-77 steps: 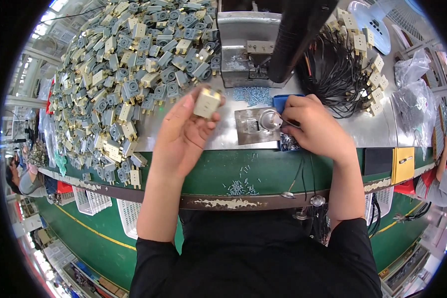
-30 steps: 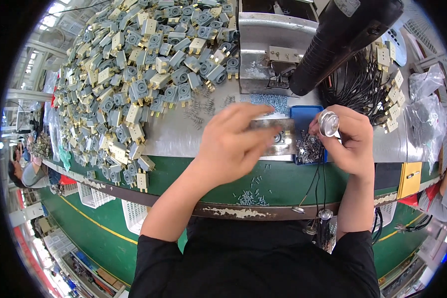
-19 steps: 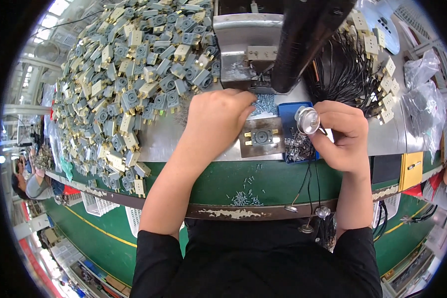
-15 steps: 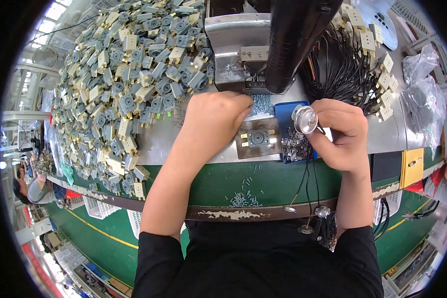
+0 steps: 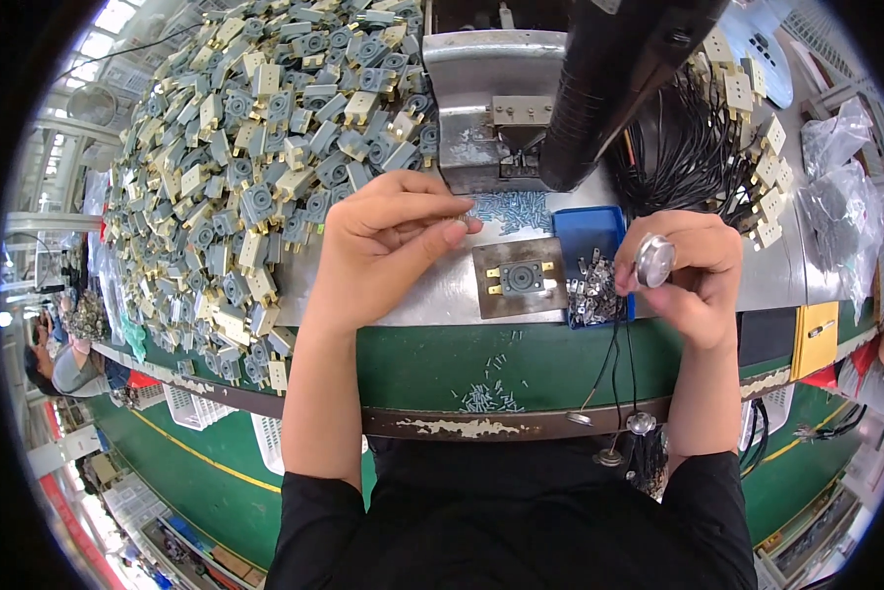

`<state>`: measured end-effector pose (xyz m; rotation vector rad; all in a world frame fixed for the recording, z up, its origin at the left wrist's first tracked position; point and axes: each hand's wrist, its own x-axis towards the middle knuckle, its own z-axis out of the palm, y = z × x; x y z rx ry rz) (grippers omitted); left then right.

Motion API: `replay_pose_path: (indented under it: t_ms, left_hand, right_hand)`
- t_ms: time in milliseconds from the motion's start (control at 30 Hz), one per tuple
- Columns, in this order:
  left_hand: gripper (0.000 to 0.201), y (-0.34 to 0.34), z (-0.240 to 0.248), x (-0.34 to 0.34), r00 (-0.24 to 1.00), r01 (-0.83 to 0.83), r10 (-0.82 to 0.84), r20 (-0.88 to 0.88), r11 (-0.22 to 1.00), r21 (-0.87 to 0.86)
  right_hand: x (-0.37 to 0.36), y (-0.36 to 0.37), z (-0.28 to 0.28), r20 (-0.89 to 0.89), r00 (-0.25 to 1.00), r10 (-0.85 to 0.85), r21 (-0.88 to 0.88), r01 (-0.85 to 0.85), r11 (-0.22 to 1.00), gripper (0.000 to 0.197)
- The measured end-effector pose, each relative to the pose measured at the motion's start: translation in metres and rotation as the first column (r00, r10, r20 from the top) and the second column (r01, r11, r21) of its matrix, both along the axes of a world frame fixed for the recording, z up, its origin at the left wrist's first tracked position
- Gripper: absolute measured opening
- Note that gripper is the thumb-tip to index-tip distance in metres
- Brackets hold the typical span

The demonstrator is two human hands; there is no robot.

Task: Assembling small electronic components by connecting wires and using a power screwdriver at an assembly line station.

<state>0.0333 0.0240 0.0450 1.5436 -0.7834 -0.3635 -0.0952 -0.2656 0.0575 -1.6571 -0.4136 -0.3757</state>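
My left hand hovers at the left edge of a pile of small bluish screws, thumb and fingertips drawn together. Whatever lies between them is too small to make out. My right hand pinches a round silver metal disc above the right side of a blue bin. Small metal clips fill the bin's near part. Between my hands, a grey square block with brass tabs lies on a flat metal plate.
A large heap of grey and cream blocks covers the left. A metal machine and thick black column stand behind. Black cables lie at right. Loose screws sit near the table edge, where discs on wires hang.
My left hand has drawn back left from the screws and turned, so its thumb and fingertips now show. My right hand has shifted right and slightly down with the metal disc.
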Motion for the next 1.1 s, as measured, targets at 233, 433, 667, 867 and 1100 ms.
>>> replay_pose_path:
  t_ms: [233,433,667,867,1100]
  left_hand:
    - [0.022,-0.006,-0.013,-0.013,0.935,-0.066,0.01,-0.354,0.987,-0.148]
    - [0.023,0.001,-0.022,-0.019,0.919,-0.014,-0.037,-0.392,0.992,-0.127]
    - [0.021,-0.015,-0.011,-0.035,0.96,-0.042,0.044,-0.278,0.999,0.015]
    - [0.019,-0.018,-0.024,-0.033,0.995,0.101,-0.099,-0.022,0.985,0.143]
    - [0.021,-0.023,-0.024,-0.035,0.993,0.044,-0.061,0.105,0.986,0.162]
  right_hand:
    - [0.0,0.005,-0.004,-0.149,0.982,0.12,0.283,-0.074,0.956,0.04]
    - [0.003,0.004,-0.009,-0.212,0.957,0.199,0.368,-0.11,0.923,0.036]
    - [0.004,0.004,-0.023,-0.216,0.959,0.183,0.493,-0.055,0.868,0.027]
    - [0.006,0.016,-0.027,-0.273,0.957,0.099,0.558,0.074,0.827,0.027]
    - [0.004,0.023,-0.015,-0.297,0.954,0.027,0.359,0.085,0.93,0.02]
